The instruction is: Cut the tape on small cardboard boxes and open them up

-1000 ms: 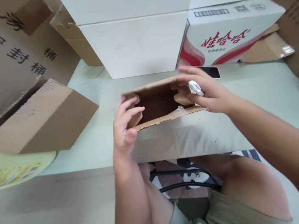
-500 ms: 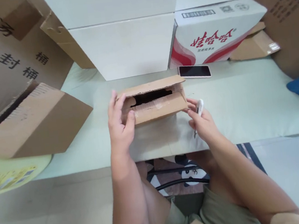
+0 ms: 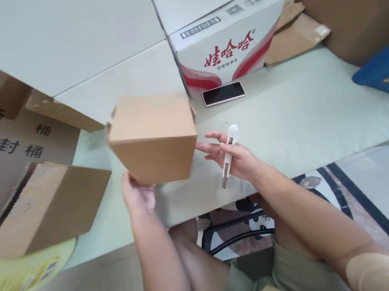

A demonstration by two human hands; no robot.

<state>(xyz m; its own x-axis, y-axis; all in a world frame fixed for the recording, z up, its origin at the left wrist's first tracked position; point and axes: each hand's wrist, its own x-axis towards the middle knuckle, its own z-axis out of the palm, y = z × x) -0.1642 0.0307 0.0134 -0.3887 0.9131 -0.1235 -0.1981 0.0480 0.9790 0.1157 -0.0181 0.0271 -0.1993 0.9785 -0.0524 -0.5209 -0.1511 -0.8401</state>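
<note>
A small brown cardboard box (image 3: 152, 136) is lifted above the pale green table (image 3: 300, 125), turned so its plain closed sides face me. My left hand (image 3: 136, 194) grips it from below at its near left corner, fingers hidden behind the box. To the box's right, my right hand (image 3: 232, 157) holds a white utility knife (image 3: 229, 153), with its fingers stretched toward the box's right side.
A phone (image 3: 223, 93) lies face up behind the box. A white carton with red lettering (image 3: 229, 44) and large white boxes (image 3: 66, 48) stand at the back. Brown cartons (image 3: 44, 207) crowd the left, a blue object (image 3: 386, 70) the right. A chair shows below.
The box has been lifted off the table and turned, so its open side no longer faces me. My left hand went under it. The view swung left.
</note>
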